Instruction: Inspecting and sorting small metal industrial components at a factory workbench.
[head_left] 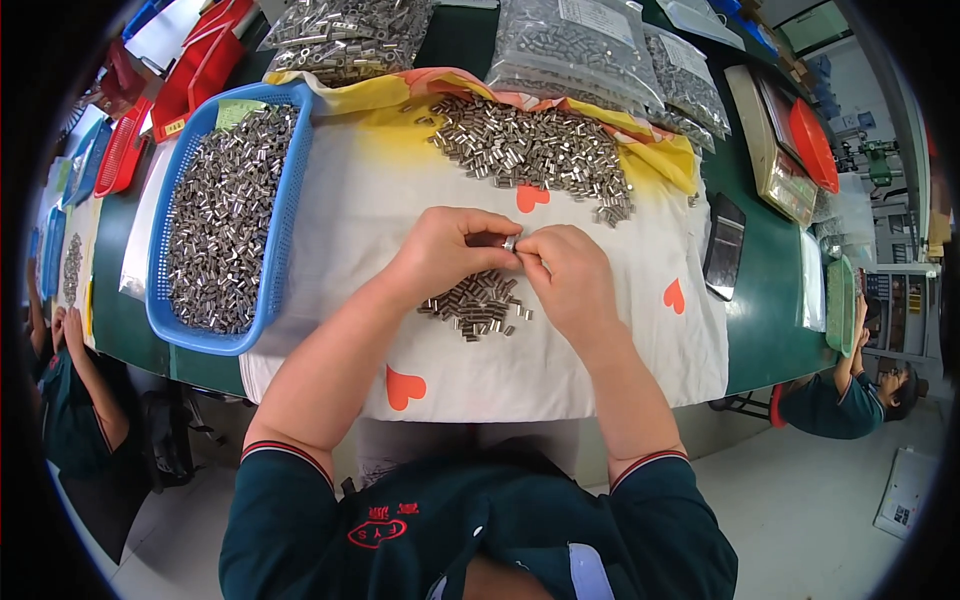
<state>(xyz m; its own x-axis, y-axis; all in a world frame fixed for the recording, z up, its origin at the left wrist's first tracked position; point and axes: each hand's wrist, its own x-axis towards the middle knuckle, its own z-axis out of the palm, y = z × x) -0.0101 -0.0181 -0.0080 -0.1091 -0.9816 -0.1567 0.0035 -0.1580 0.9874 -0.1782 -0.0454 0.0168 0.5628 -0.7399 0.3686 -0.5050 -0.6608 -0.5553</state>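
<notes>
My left hand [448, 250] and my right hand [565, 275] meet over a white cloth [380, 210] with orange hearts. Both pinch one small silver metal sleeve [509, 243] between their fingertips. Just below my hands lies a small heap of the same metal sleeves [475, 305]. A larger heap of sleeves [535, 150] is spread on the cloth farther from me. A blue plastic basket [283, 215] full of sleeves stands to my left, an arm's width from my left hand.
Clear bags of metal parts [570, 45] lie at the back of the green table [765, 320]. A black phone [723, 245] and a weighing scale [780, 150] are on the right. Red and blue trays [190, 70] stack at back left. Other people sit at both sides.
</notes>
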